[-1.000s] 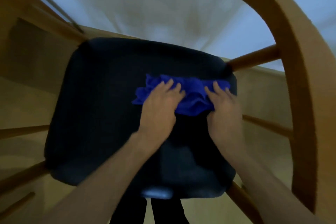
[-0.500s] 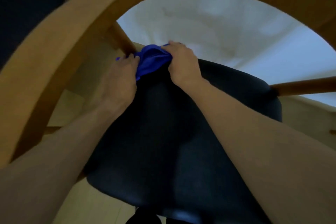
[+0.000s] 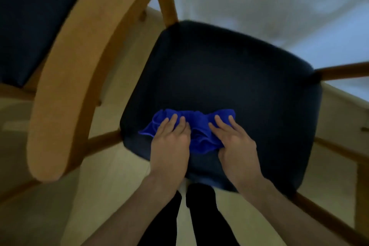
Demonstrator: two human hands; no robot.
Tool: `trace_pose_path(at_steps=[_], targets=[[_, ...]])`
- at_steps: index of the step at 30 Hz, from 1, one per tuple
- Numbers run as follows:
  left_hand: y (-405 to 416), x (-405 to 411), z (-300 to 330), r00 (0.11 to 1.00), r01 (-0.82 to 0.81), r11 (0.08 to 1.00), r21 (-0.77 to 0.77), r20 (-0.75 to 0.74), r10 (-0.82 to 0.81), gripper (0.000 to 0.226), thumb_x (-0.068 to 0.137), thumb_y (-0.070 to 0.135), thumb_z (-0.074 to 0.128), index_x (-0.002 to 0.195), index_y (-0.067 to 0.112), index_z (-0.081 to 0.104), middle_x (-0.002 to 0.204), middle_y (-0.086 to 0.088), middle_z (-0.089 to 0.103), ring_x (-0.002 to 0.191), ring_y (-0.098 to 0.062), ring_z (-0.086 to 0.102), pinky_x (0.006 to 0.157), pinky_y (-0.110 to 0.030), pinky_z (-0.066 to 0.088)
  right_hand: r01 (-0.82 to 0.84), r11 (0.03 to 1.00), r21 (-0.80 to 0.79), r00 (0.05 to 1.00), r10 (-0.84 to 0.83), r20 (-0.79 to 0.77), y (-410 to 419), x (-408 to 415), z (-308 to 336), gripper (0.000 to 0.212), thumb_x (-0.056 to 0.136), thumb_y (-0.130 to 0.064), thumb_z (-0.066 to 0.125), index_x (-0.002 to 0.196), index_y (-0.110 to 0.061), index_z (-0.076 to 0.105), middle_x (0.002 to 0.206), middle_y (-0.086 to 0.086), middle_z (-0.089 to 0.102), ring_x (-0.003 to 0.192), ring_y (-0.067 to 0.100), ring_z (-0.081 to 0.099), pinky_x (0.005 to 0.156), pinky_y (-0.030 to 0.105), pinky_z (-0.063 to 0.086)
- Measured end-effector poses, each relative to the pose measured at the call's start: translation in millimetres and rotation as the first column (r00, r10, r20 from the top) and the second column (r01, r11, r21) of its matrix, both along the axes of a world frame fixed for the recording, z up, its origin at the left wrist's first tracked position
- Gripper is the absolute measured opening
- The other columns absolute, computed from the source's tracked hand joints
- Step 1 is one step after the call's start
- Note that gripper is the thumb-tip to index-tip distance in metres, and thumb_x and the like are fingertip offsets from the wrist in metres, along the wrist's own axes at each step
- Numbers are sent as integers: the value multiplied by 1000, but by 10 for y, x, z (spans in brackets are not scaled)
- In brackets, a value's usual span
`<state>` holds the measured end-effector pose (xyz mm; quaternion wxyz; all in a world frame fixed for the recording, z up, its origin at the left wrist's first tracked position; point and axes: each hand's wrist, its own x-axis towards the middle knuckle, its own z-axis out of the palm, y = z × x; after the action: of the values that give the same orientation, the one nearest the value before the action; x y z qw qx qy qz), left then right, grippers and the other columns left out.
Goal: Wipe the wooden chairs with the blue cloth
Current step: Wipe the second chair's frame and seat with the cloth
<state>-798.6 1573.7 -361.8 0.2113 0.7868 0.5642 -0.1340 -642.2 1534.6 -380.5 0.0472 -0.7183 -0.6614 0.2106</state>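
Observation:
A bunched blue cloth [image 3: 196,126] lies on the near left part of a dark padded seat [image 3: 229,78] of a wooden chair. My left hand [image 3: 170,144] presses flat on the cloth's left half. My right hand [image 3: 234,142] presses on its right half, with its thumb against the cloth's near edge. The chair's curved wooden backrest [image 3: 73,70] arcs across the left of the view, close to the camera. Wooden rungs [image 3: 343,71] join the seat at its corners.
A second dark seat [image 3: 32,16] shows at the top left behind the backrest. A white cloth-covered surface [image 3: 279,6] lies beyond the chair. The floor [image 3: 109,185] is pale. My dark-trousered legs [image 3: 199,215] stand at the seat's near edge.
Both hands have pulled the cloth from the seat's far left corner back toward its near edge. The view has shifted, so more of the seat shows.

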Motion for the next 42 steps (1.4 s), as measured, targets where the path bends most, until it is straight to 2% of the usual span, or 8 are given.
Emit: trace_pose_path(at_steps=[6, 10, 15, 19, 23, 27, 37, 42], targets=[[-508, -277, 16, 997, 36, 999, -3, 67, -36, 53, 55, 11, 87, 106, 10, 75, 113, -7, 71, 112, -25, 65, 99, -39, 45, 36, 996, -80, 999, -36, -2, -588, -232, 108, 74, 52, 13, 81, 119, -18, 71, 127, 1, 66, 122, 33, 59, 85, 32, 54], [-632, -417, 113, 996, 44, 991, -129, 88, -33, 58, 84, 19, 70, 139, 21, 51, 146, 3, 47, 139, -16, 39, 114, -31, 19, 71, 981, -181, 995, -81, -49, -694, -348, 205, 72, 60, 12, 77, 124, -19, 68, 132, 0, 62, 129, 31, 53, 95, 37, 50], [-826, -718, 327, 924, -303, 950, -78, 220, 313, 69, 59, 1, 86, 123, 15, 66, 123, -2, 67, 111, -20, 65, 91, -34, 52, -85, 996, 19, 966, 87, -245, -312, -472, 397, 51, 70, 1, 59, 117, -15, 72, 130, 2, 64, 129, 26, 52, 107, 35, 43], [-934, -1054, 268, 796, -556, 831, -25, 273, 541, 71, 75, 2, 74, 140, 10, 47, 137, -6, 56, 122, -23, 55, 97, -40, 50, -313, 934, 175, 873, 355, -335, 490, -986, 340, 58, 74, 16, 64, 122, -16, 69, 147, 9, 48, 139, 30, 41, 113, 37, 36], [-766, -974, 51, 656, -719, 684, -121, 205, 726, 28, 81, 0, 61, 108, 6, 54, 110, -10, 62, 92, -33, 60, 69, -39, 45, -572, 821, -5, 784, 544, -298, 906, -1527, 204, 53, 92, 6, 50, 132, -28, 61, 158, 2, 30, 149, 19, 19, 117, 34, 28], [-806, -569, -12, 583, -788, 597, -148, 132, 802, 22, 81, -3, 57, 100, 9, 56, 124, -9, 62, 92, -35, 63, 68, -38, 43, -535, 839, -96, 809, 477, -344, 755, -1401, 48, 56, 90, 8, 44, 129, -27, 63, 156, -7, 34, 146, 12, 23, 116, 26, 23], [-1654, 1121, 5, 841, -488, 859, -156, 181, 511, 51, 54, 4, 84, 102, 12, 72, 99, -6, 73, 71, -21, 71, 45, -30, 53, -534, 828, -170, 845, 529, -80, -208, 780, 268, 56, 66, 20, 69, 110, -14, 75, 138, 11, 57, 130, 34, 51, 98, 54, 50], [-1669, 1469, 277, 936, -140, 894, -425, 238, 260, 26, 72, 13, 75, 90, 21, 58, 86, 0, 69, 77, -21, 67, 58, -30, 43, -358, 673, -647, 751, 619, 229, -507, 1327, 591, 36, 97, -12, 46, 127, -26, 62, 145, 0, 48, 128, 22, 50, 100, 34, 46]])
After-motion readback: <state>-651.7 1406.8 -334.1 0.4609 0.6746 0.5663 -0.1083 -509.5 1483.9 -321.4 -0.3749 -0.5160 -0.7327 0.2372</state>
